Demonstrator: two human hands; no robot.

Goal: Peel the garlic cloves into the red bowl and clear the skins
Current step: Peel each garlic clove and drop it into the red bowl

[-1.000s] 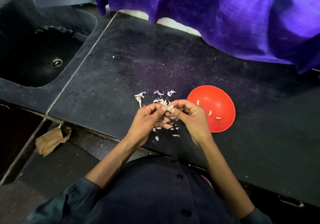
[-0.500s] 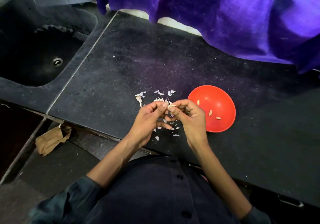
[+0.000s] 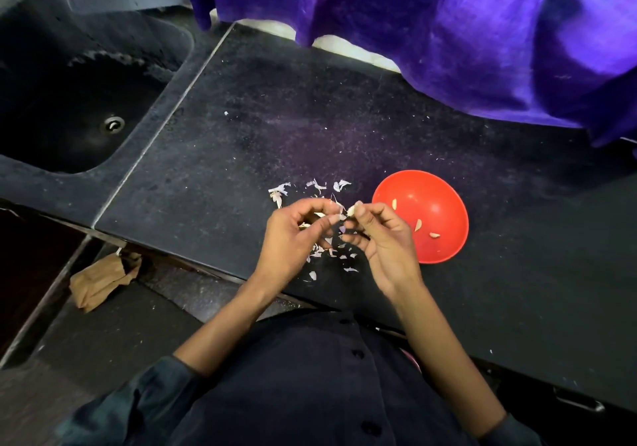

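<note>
My right hand (image 3: 382, 239) pinched a garlic clove (image 3: 351, 210) beside the red bowl (image 3: 444, 249). Left hand (image 3: 293, 235) pinched a bit of skin (image 3: 342, 217), with more skins (image 3: 331, 252) scattered on the tabletop (image 3: 241, 156).

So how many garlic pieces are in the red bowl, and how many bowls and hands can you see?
Garlic cloves in the red bowl: 3
Red bowls: 1
Hands: 2, left hand, right hand
Total: 6
</note>
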